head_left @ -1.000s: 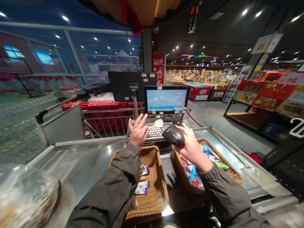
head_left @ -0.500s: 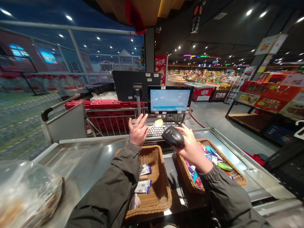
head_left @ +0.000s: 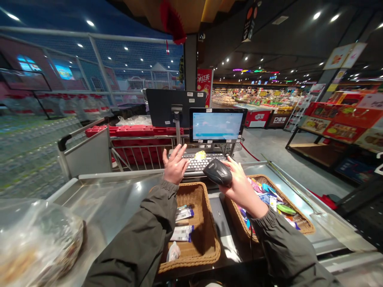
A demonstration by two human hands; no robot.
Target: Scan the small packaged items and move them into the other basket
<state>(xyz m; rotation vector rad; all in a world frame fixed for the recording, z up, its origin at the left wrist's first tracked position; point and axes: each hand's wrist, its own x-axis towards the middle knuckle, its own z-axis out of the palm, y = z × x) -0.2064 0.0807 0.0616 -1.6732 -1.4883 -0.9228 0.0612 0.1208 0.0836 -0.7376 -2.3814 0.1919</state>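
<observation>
My left hand (head_left: 175,164) is over the left end of the keyboard (head_left: 196,164). Its thumb and forefinger pinch the thin white stick of what looks like a lollipop in a yellow-and-white wrapper (head_left: 200,154), while the other fingers spread upward. Wrapped round a black barcode scanner (head_left: 218,172), my right hand (head_left: 241,187) holds it to the right of the lollipop, its head pointing left. Below my left forearm, a wicker basket (head_left: 216,243) contains a few small packets (head_left: 182,233) and a small pale wrapped item (head_left: 173,252). Partly behind my right wrist, another wicker basket (head_left: 308,228) is filled with colourful packaged items (head_left: 272,199).
A lit monitor (head_left: 218,125) stands behind the keyboard, with a second screen's dark back (head_left: 167,107) beside it. Clear plastic bags (head_left: 38,243) lie on the metal counter (head_left: 110,199) at left. A cart (head_left: 86,155) and red barriers (head_left: 131,130) stand beyond.
The view has shifted slightly, so the monitor and left basket appear a little farther right. Both hands keep nearly the same pose, still holding the lollipop and the scanner.
</observation>
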